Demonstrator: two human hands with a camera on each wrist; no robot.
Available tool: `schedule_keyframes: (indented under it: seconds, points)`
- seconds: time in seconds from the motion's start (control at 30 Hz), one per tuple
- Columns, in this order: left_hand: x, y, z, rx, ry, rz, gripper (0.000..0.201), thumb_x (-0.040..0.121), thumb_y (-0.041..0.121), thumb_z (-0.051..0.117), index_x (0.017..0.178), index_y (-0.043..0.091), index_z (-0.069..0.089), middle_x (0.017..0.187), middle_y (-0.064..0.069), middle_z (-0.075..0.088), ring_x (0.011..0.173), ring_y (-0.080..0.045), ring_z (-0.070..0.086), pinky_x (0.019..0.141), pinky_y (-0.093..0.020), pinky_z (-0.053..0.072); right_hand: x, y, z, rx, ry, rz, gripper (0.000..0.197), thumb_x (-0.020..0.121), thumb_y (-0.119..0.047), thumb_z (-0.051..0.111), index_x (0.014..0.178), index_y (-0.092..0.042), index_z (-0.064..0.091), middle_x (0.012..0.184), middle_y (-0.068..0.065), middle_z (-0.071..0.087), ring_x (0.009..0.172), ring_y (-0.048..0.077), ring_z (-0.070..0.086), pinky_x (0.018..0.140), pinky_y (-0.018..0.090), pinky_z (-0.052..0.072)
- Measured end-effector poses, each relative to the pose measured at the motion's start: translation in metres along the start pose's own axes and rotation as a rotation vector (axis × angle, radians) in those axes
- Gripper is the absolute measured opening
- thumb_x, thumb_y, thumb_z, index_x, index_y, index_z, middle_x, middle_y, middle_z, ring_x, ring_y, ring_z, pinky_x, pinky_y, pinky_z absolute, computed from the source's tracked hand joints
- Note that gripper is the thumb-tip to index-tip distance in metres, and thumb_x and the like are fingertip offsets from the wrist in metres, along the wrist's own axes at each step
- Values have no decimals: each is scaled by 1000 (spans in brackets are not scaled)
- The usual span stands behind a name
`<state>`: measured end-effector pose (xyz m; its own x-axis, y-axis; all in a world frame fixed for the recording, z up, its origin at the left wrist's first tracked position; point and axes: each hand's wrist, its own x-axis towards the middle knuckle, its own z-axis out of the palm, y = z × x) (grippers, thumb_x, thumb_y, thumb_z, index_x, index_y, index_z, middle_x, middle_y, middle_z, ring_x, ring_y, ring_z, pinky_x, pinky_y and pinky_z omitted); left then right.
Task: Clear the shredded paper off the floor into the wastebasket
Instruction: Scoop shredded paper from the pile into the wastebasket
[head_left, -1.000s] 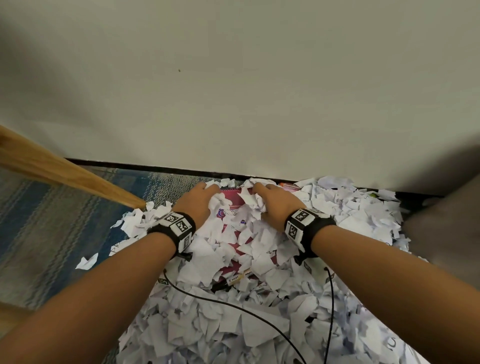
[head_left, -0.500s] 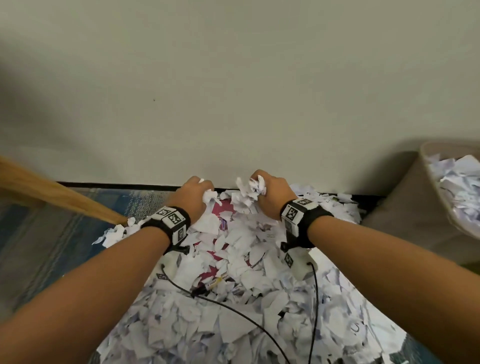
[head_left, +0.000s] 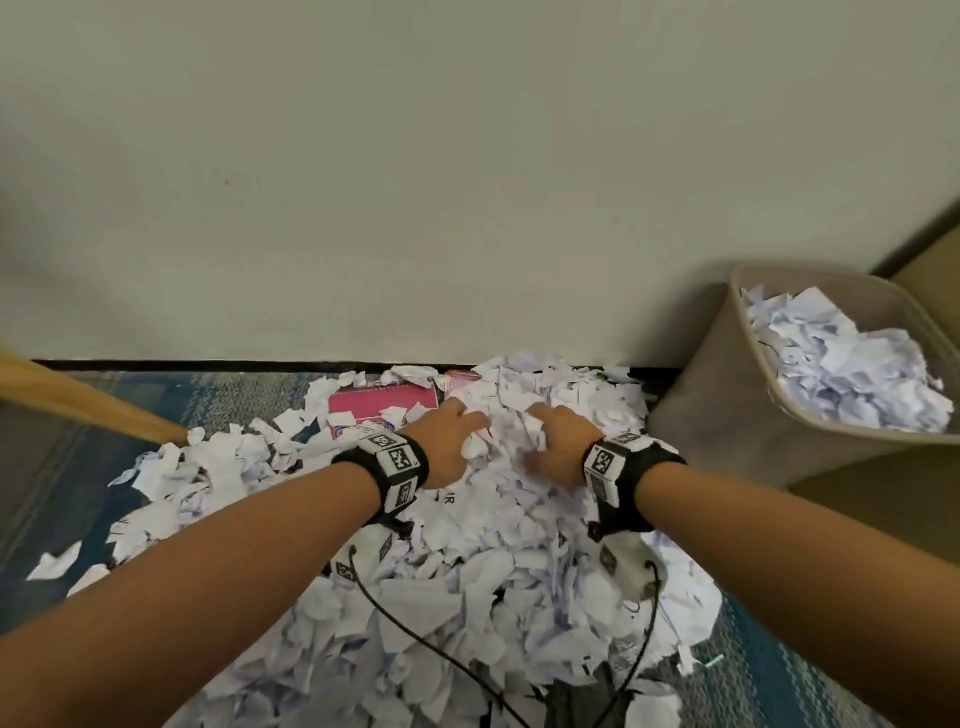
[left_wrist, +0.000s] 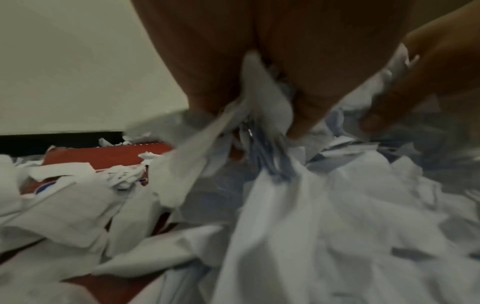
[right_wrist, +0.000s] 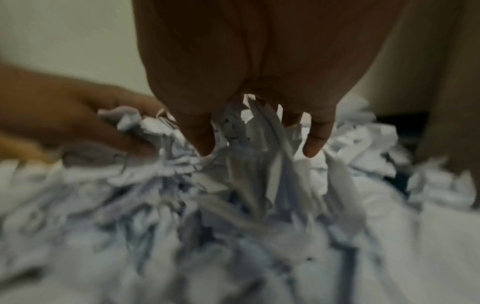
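Observation:
A wide heap of shredded paper (head_left: 467, 587) covers the carpet against the wall. Both hands sit close together at its far side. My left hand (head_left: 460, 434) has its fingers curled round a bunch of scraps, seen up close in the left wrist view (left_wrist: 259, 127). My right hand (head_left: 553, 441) grips another bunch between thumb and fingers (right_wrist: 259, 142). The beige wastebasket (head_left: 727, 415) stands to the right of the heap, tilted in view, with shredded paper (head_left: 852, 364) inside it. Both wrist views are blurred.
A pink-red notebook (head_left: 382, 402) lies half uncovered at the back left of the heap, by the black skirting. A wooden furniture leg (head_left: 93, 405) slants in from the left. Black wrist cables (head_left: 415, 634) trail over the paper. Blue patterned carpet (head_left: 769, 670) shows around the heap.
Both hands closed on scraps and shifted right across the heap, toward the basket. The view swung right, bringing the wastebasket fully in, and the notebook now lies bare.

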<state>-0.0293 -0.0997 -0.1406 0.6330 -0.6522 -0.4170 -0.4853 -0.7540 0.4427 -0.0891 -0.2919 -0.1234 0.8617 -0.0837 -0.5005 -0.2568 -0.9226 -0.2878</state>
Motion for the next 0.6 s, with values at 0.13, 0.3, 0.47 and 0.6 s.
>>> schedule_keyframes:
  seconds: [0.13, 0.3, 0.47, 0.6]
  points:
    - [-3, 2, 11, 85, -99, -6, 77, 82, 46, 60, 147, 38, 20, 152, -5, 20, 137, -32, 25, 104, -48, 37, -5, 8, 4, -256, -109, -114, 112, 65, -54, 78, 150, -36, 8, 154, 8, 14, 132, 41, 34, 105, 48, 38]
    - [-14, 5, 32, 297, -162, 29, 119, 56, 81, 66, 148, 42, -1, 158, -2, -2, 142, -32, 12, 107, -55, 33, -6, 11, 18, -345, -256, -132, 146, 37, -69, 84, 143, -52, -15, 158, 3, -20, 140, 46, 19, 106, 61, 34]
    - [-15, 6, 46, 395, -58, 96, 78, 82, 37, 70, 143, 34, 22, 147, -10, 19, 128, -34, 34, 91, -46, 48, -11, -1, 32, -506, -207, -103, 111, 62, -34, 88, 146, -33, 16, 155, 16, -6, 126, 45, 38, 92, 49, 51]
    - [-11, 4, 22, 253, 26, 76, 45, 91, 13, 54, 134, 20, 41, 121, -10, 45, 107, -31, 53, 83, -36, 47, -7, -9, 8, -417, -144, -182, 55, 82, -21, 71, 129, -18, 43, 131, 12, 41, 109, 34, 56, 85, 39, 53]
